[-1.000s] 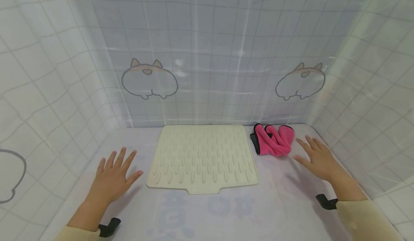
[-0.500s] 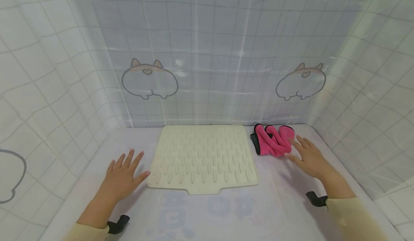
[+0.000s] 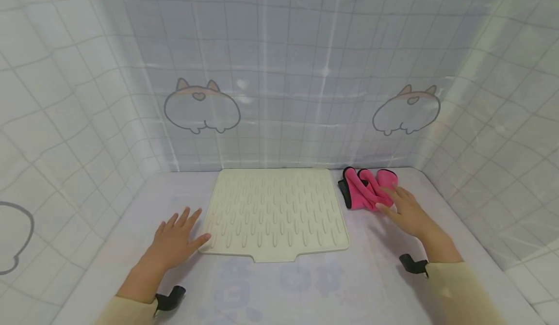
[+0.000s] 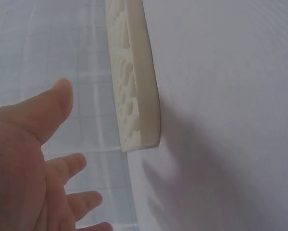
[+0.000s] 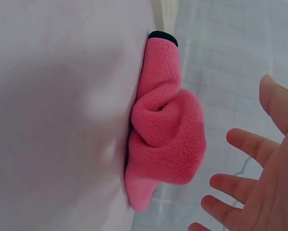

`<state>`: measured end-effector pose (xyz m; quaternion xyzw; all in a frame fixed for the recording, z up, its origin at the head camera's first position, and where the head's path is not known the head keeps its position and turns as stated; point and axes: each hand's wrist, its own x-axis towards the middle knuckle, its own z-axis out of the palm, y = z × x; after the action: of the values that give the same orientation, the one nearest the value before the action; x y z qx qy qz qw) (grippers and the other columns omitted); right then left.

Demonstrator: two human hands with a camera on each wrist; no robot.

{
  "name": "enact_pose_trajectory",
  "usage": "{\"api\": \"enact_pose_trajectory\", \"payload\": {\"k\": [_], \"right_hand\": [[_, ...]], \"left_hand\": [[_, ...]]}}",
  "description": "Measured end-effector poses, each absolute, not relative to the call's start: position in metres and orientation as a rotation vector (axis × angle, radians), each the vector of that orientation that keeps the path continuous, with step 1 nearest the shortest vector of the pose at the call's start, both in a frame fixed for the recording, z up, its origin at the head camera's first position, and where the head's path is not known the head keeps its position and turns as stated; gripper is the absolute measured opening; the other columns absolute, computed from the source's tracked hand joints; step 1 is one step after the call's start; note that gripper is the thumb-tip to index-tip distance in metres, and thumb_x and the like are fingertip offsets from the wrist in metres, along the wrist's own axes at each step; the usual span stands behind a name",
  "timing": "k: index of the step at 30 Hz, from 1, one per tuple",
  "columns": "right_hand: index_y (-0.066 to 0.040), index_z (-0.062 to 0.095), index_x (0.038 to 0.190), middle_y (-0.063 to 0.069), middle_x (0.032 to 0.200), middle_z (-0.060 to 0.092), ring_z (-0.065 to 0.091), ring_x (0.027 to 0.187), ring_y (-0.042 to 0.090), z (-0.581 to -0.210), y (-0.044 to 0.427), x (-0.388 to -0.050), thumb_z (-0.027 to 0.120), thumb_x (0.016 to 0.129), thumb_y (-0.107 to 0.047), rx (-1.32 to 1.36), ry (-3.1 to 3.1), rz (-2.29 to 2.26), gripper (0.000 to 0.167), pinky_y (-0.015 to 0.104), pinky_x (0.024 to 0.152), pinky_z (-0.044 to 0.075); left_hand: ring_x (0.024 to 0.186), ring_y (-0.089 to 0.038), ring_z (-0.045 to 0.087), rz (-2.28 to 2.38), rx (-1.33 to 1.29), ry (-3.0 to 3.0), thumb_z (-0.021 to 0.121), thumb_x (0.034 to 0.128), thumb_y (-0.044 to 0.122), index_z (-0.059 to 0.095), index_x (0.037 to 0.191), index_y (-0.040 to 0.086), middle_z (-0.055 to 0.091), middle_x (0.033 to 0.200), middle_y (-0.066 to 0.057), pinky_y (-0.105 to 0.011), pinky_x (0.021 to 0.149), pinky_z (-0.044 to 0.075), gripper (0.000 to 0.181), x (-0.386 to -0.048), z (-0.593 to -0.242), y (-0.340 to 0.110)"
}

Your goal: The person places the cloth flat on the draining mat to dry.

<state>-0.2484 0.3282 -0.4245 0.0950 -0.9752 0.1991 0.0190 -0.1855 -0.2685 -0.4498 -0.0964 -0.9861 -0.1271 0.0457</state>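
Observation:
A cream ribbed board (image 3: 277, 208) with a short tab at its front lies flat mid-table. Just off its left front corner is my left hand (image 3: 174, 242), fingers spread, holding nothing. In the left wrist view a gap shows between the thumb and the board's edge (image 4: 146, 96). A crumpled pink cloth (image 3: 364, 194) with black trim lies right of the board. My right hand (image 3: 408, 213) hovers at the cloth's right side, covering part of it in the head view. In the right wrist view its spread fingers (image 5: 235, 187) stand apart from the pink cloth (image 5: 168, 130).
The white table (image 3: 279, 300) carries faint blue prints. Grid-patterned sheeting (image 3: 284, 97) rises behind it, and similar side walls stand at left (image 3: 65, 121) and right (image 3: 502, 145). A black wrist mount (image 3: 170, 298) sits at each sleeve.
My left hand has moved right and slightly toward me, closer to the board. Leftward, my right hand has come nearer the pink cloth. Board and cloth stay put.

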Motion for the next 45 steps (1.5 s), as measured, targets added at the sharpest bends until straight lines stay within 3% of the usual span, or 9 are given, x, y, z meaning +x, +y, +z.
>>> {"api": "enact_pose_trajectory", "payload": {"k": [12,30,37,40,45], "right_hand": [[-0.006,0.036,0.154,0.029,0.160,0.016,0.014,0.143,0.054,-0.432,0.323,-0.257,0.058,0.099,-0.047,0.300,-3.032,0.726,0.072,0.079,0.103,0.022],[-0.006,0.055,0.139,0.034,0.158,0.017,0.015,0.141,0.058,-0.435,0.323,-0.264,0.064,0.098,-0.022,0.369,-3.016,0.823,0.044,0.080,0.103,0.020],[-0.006,0.057,0.137,0.037,0.156,0.018,0.019,0.140,0.060,-0.437,0.325,-0.264,0.062,0.100,-0.023,0.367,-3.031,0.862,0.042,0.077,0.101,0.029],[-0.006,0.056,0.138,0.037,0.154,0.025,0.019,0.140,0.059,-0.438,0.328,-0.264,0.061,0.100,-0.023,0.358,-3.037,0.868,0.042,0.075,0.102,0.031],[-0.007,0.053,0.143,0.031,0.145,0.043,0.037,0.133,0.054,-0.440,0.329,-0.263,0.060,0.100,-0.024,0.289,-3.094,0.865,0.046,0.070,0.099,0.039]], "left_hand": [[0.136,-0.066,0.021,-0.495,-0.257,-3.171,0.055,0.0965,0.058,0.031,0.153,-0.004,0.023,0.154,-0.039,-0.080,0.103,0.018,0.087,-0.192,-0.451,-0.256],[0.137,-0.065,0.019,-0.483,-0.204,-3.259,0.065,0.0844,0.068,0.029,0.152,-0.008,0.024,0.154,-0.039,-0.077,0.105,0.021,0.108,-0.201,-0.465,-0.258],[0.138,-0.065,0.017,-0.497,-0.207,-3.273,0.066,0.0820,0.069,0.028,0.152,-0.008,0.022,0.154,-0.039,-0.077,0.106,0.019,0.111,-0.201,-0.466,-0.259],[0.138,-0.065,0.017,-0.493,-0.214,-3.277,0.066,0.0818,0.070,0.028,0.153,-0.008,0.022,0.154,-0.039,-0.076,0.107,0.019,0.112,-0.200,-0.465,-0.259],[0.138,-0.064,0.018,-0.485,-0.233,-3.279,0.067,0.0811,0.069,0.028,0.153,-0.008,0.023,0.154,-0.039,-0.075,0.107,0.020,0.112,-0.200,-0.464,-0.259]]}}
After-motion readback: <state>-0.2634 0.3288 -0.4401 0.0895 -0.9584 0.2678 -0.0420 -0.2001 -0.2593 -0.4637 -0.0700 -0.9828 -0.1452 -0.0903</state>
